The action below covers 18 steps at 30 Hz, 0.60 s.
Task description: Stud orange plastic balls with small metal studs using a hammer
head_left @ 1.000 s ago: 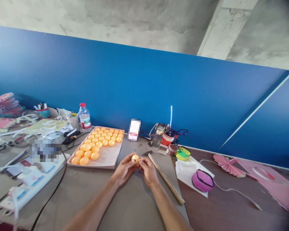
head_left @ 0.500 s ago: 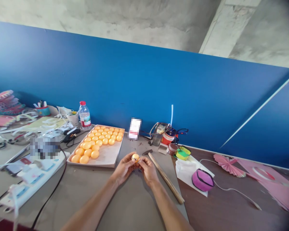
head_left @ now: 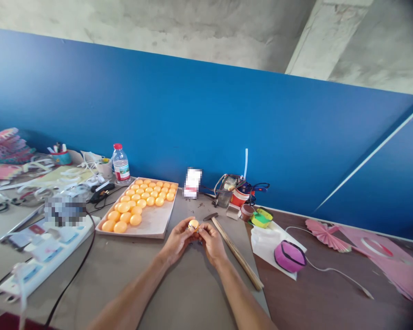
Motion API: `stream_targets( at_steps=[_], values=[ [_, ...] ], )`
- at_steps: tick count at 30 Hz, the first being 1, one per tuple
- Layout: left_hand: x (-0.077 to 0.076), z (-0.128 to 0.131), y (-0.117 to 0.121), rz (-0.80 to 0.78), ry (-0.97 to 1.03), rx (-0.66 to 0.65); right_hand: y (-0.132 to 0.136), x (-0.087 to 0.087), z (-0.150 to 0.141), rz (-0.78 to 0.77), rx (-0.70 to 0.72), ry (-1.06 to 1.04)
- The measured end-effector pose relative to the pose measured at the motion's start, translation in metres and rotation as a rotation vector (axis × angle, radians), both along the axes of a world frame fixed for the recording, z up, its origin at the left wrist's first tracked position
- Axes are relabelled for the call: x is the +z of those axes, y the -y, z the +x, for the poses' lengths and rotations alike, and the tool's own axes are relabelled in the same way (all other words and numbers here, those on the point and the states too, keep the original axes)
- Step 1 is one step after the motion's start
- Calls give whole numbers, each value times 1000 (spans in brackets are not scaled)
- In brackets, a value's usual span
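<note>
Between my two hands is an orange ping-pong ball [head_left: 193, 224] with small dark and white marks on its near side. My left hand [head_left: 179, 239] has its fingers closed round the ball's left side. From the right, the thumb and fingers of my right hand [head_left: 209, 239] pinch at the ball; any small part between those fingertips is too small to make out. To the left stands a shallow box [head_left: 156, 222] of orange balls [head_left: 135, 220] in rows, its front right part bare. A hammer [head_left: 239, 253] with a wooden handle lies just right of my right hand.
A power strip [head_left: 51, 259] with plugs and a black cable lies at left, near a red-capped bottle [head_left: 120, 164]. Rightward are a purple fabric ring [head_left: 289, 256], a green and yellow one [head_left: 262, 217], and pink paper [head_left: 385, 256]. A blue partition [head_left: 206, 114] runs behind.
The ball has turned slightly in my fingers, so its marks sit a little differently. Both hands stay almost in the same place.
</note>
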<state>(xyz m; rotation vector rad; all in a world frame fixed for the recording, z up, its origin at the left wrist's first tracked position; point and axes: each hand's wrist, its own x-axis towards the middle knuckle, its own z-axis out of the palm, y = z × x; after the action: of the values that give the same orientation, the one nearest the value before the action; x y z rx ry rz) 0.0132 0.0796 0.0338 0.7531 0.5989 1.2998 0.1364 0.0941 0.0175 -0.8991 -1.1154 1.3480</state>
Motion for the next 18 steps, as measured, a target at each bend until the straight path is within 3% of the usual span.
stream_targets(
  at_steps=[12,18],
  values=[
    [-4,4,1,11,-76,89,-3,-7,-2,-4,-35,43],
    [-2,4,2,3,12,-1,-2,-1,-3,-55,-8,-32]
  ],
)
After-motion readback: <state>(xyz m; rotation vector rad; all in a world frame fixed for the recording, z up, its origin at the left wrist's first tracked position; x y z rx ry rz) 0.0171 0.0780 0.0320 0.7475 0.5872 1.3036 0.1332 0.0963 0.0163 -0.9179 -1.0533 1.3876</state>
